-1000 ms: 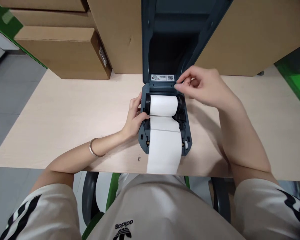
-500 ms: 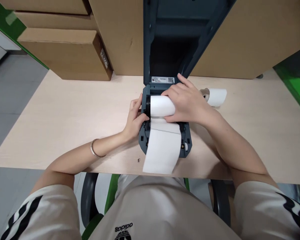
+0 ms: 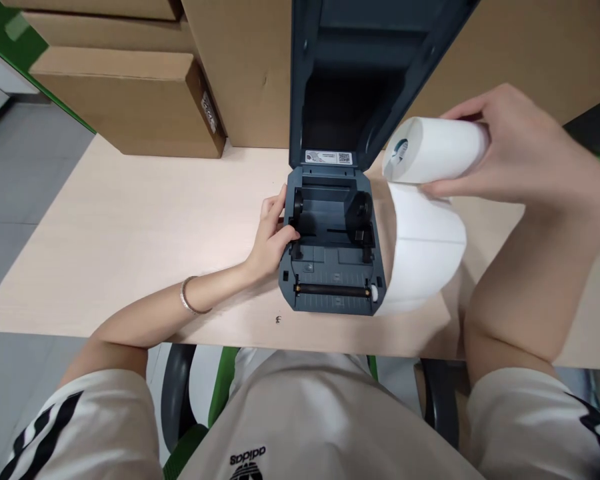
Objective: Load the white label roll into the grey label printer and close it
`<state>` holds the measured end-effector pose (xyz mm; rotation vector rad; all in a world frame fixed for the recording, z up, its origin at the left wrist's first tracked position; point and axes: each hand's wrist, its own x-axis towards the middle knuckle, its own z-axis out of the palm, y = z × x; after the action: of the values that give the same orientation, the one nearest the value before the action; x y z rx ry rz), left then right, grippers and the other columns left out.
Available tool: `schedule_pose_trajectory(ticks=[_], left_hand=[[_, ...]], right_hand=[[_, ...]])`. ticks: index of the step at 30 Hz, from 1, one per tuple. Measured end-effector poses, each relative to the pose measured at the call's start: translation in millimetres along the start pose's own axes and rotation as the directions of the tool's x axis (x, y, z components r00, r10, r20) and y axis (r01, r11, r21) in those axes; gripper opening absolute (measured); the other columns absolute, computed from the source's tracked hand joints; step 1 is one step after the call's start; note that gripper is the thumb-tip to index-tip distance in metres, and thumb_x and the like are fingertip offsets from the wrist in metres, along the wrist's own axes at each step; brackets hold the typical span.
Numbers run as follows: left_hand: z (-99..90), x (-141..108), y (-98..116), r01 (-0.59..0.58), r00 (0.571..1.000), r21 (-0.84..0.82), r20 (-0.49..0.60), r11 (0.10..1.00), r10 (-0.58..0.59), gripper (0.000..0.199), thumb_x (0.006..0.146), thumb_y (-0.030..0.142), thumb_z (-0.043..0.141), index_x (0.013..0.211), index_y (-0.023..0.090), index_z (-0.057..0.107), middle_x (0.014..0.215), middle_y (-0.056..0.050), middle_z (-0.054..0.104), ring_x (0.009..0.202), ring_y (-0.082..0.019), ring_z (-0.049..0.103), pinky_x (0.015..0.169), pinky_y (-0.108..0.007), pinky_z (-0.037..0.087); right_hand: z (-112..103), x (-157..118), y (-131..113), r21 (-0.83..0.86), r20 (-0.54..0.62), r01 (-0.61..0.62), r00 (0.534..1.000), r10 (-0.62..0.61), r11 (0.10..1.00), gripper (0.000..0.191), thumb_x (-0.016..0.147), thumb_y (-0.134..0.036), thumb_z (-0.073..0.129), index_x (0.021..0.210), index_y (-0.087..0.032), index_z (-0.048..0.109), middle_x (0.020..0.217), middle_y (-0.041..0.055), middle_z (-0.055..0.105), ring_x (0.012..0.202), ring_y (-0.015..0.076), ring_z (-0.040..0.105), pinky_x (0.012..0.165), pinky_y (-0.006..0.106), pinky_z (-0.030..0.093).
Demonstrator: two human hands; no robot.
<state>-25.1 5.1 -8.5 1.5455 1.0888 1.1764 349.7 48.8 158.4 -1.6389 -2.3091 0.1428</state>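
Observation:
A dark blue-grey label printer (image 3: 330,304) stands on the table with its lid (image 3: 363,50) raised. Its roll bay shows bare, with a black roller (image 3: 333,290) across the front. My left hand (image 3: 269,245) grips the printer's left edge, thumb over the rim. To the right of the printer, my right hand (image 3: 517,150) holds a white label roll (image 3: 437,150) in the air, thumb below and fingers around its far end. A loose strip of labels (image 3: 425,247) curls down from the roll toward the table beside the printer.
A large cardboard box (image 3: 247,80) stands behind the printer, touching or close to the raised lid. Smaller cardboard boxes (image 3: 115,110) are stacked at the back left. The light wooden table's (image 3: 180,220) front edge runs close to my body.
My right hand has lifted the label roll out of the printer and carried it right, its loose strip trailing. My left hand stays on the printer's edge.

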Motion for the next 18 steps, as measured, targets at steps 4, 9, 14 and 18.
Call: schedule_pose_trajectory(ticks=[4, 9, 14, 18], left_hand=[[-1.8, 0, -1, 0.004, 1.0, 0.021, -0.001, 1.0, -0.004, 0.098, 0.078, 0.03, 0.071, 0.175, 0.038, 0.061, 0.144, -0.007, 0.061, 0.15, -0.035, 0.049, 0.125, -0.052, 0.056], [-3.4, -1, 1, 0.013, 1.0, 0.038, 0.005, 0.999, -0.013, 0.099, 0.077, 0.03, 0.07, 0.176, 0.038, 0.06, 0.146, -0.007, 0.062, 0.152, -0.036, 0.047, 0.131, -0.054, 0.051], [-4.3, -1, 2, 0.027, 0.999, 0.054, 0.017, 0.998, -0.027, 0.099, 0.078, 0.03, 0.071, 0.177, 0.038, 0.059, 0.147, -0.007, 0.061, 0.153, -0.036, 0.047, 0.132, -0.056, 0.051], [-4.2, -1, 3, 0.02, 0.999, 0.051, 0.025, 0.999, -0.021, 0.098, 0.079, 0.031, 0.071, 0.176, 0.038, 0.06, 0.147, -0.008, 0.06, 0.151, -0.036, 0.05, 0.131, -0.056, 0.053]], right_hand=[[36, 29, 26, -0.053, 0.074, -0.081, 0.994, 0.084, 0.995, 0.064, 0.074, -0.046, 0.1, 0.126, -0.023, 0.07, 0.143, 0.0241, 0.072, 0.135, 0.0504, 0.066, 0.122, 0.075, 0.054], [81, 43, 16, -0.024, 0.258, -0.059, 0.964, 0.064, 0.998, 0.059, 0.077, -0.023, 0.099, 0.13, -0.017, 0.074, 0.136, 0.0203, 0.078, 0.131, 0.0416, 0.068, 0.121, 0.058, 0.055], [71, 36, 5, 0.052, 0.397, -0.184, 0.905, 0.149, 0.981, 0.081, 0.09, -0.042, 0.097, 0.16, -0.011, 0.069, 0.165, 0.0247, 0.07, 0.149, 0.042, 0.067, 0.123, 0.05, 0.054], [29, 23, 28, 0.011, 0.375, -0.416, 0.845, 0.382, 0.909, 0.087, 0.115, -0.055, 0.075, 0.184, -0.008, 0.05, 0.185, 0.028, 0.053, 0.166, 0.0393, 0.059, 0.131, 0.048, 0.048]])
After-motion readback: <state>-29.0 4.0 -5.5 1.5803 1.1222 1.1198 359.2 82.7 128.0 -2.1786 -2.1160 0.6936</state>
